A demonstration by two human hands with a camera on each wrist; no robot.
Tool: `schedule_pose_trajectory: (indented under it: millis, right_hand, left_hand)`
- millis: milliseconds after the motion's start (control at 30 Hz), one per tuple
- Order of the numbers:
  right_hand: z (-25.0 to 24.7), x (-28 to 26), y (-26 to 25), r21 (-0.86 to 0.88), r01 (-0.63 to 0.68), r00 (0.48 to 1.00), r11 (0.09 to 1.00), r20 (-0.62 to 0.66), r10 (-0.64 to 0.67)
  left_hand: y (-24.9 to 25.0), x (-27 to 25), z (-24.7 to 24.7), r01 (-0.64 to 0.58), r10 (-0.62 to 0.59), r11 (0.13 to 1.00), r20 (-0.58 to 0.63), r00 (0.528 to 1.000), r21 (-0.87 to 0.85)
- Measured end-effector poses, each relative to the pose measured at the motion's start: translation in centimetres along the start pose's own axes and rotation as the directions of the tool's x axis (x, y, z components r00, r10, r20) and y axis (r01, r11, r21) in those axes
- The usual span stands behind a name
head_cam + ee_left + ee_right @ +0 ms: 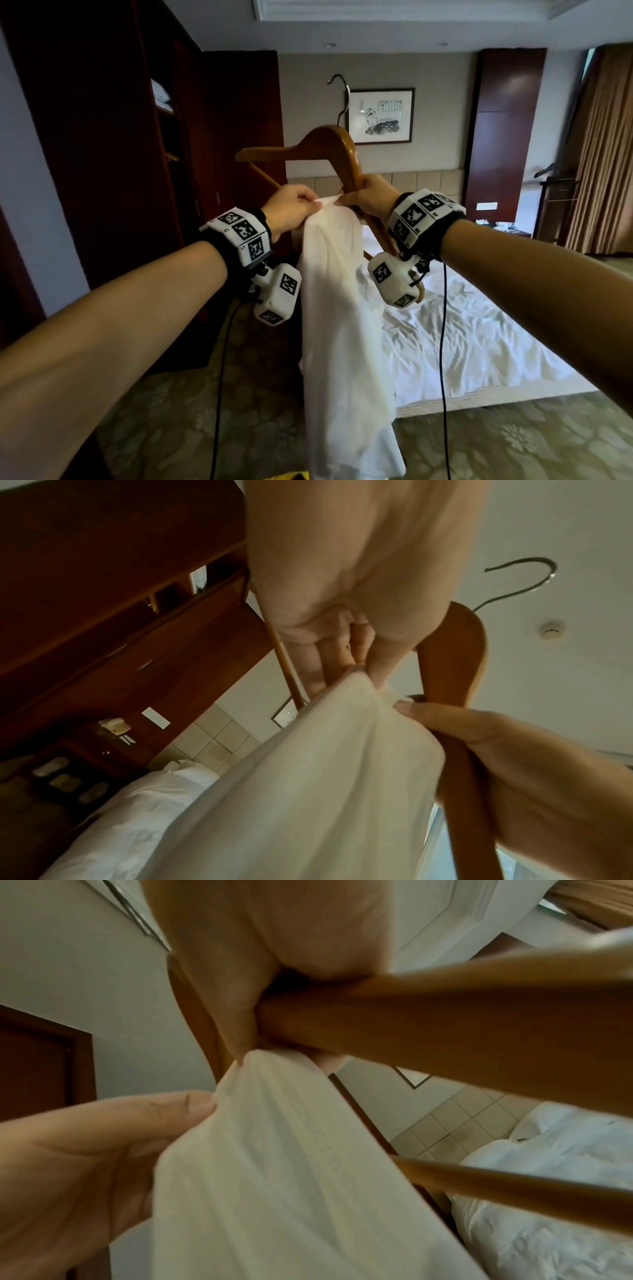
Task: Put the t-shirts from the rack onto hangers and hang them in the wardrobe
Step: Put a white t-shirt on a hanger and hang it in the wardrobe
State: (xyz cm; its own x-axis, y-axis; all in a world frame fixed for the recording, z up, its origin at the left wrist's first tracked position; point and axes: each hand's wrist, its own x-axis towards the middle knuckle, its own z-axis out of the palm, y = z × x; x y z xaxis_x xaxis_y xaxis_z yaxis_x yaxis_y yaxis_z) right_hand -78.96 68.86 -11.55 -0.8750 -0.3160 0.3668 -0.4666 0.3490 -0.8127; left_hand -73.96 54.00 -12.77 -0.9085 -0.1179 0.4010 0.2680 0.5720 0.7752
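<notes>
White, thin cotton hangs in a long limp drape down the centre of the head view: the white t-shirt [339, 308], bunched at its top edge between the two hands in mid-frame, in front of the bed with rumpled white sheets [462, 329] at lower right. The left hand [291, 209] pinches that top edge between thumb and curled fingers. The right hand [368, 198] is wrapped round one arm of the brown wooden hanger with a metal hook [329, 147], which stands tilted with its hook toward the upper centre, and its thumb and fingertip also nip the cloth. The dark wooden wardrobe [113, 144] stands open at the left.

The shirt looks light and floppy, likely to sag or slide off smooth wood, so it is best held at the neckline or shoulder seams. The hanger is rigid; gripping it near the neck would probably steady it.
</notes>
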Motion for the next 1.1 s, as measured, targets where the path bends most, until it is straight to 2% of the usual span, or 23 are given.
schedule_pose_trajectory:
  millis: [67,133,233,367,433,533,600,633,700,800,933,1100]
  right_hand:
    - [-0.3,-0.1,0.5,-0.021,0.001,1.000,1.000,0.018,0.000]
    - [-0.4,-0.3,1.5,-0.035,-0.013,1.000,0.999,0.022,0.014]
    - [-0.2,-0.7,3.1,0.002,-0.025,1.000,1.000,-0.004,0.025]
    - [-0.2,-0.7,3.5,0.056,-0.048,0.998,0.997,-0.026,0.049]
    - [-0.6,-0.6,3.3,0.086,-0.053,0.998,0.995,-0.031,0.056]
    - [-1.2,-0.6,3.2,0.101,-0.025,0.999,0.995,-0.043,0.029]
    - [-1.4,-0.7,3.4,0.107,-0.016,0.999,0.994,-0.042,0.020]
    - [-1.4,-0.8,3.5,0.107,-0.020,0.999,0.994,-0.040,0.024]
    - [-1.4,-1.0,3.8,0.086,-0.030,0.999,0.996,-0.028,0.033]
    - [-1.4,-1.4,3.9,0.100,-0.018,0.999,0.995,-0.035,0.022]
    - [-1.3,-1.8,4.1,0.291,0.107,0.974,0.951,-0.221,-0.042]
    - [-2.5,-2.4,4.8,0.503,0.256,0.900,0.825,-0.435,-0.014]
  left_hand:
    - [0.1,0.1,-0.1,-0.058,0.058,0.997,-0.004,0.998,0.054]
    - [0.4,0.3,-0.3,-0.107,0.105,0.977,0.023,0.994,0.185]
    - [0.7,0.9,-0.1,-0.084,0.064,0.915,0.062,0.996,0.395]
    - [0.9,1.2,0.8,-0.079,0.069,0.940,0.043,0.997,0.331]
    - [0.7,1.1,1.0,-0.159,0.126,0.937,0.123,0.984,0.312]
    - [0.8,0.4,0.6,-0.355,0.282,0.903,0.290,0.915,0.243]
    - [0.8,0.4,0.4,-0.432,0.288,0.828,0.390,0.875,0.357]
    - [0.7,0.5,0.2,-0.452,0.276,0.770,0.404,0.872,0.450]
    - [0.7,0.6,0.1,-0.432,0.270,0.689,0.348,0.898,0.582]
    - [0.8,0.4,0.8,-0.420,0.335,0.660,0.257,0.906,0.623]
    - [1.0,0.7,2.3,-0.417,0.378,0.667,0.202,0.904,0.617]
    - [1.3,1.5,2.6,-0.432,0.420,0.714,0.157,0.894,0.551]
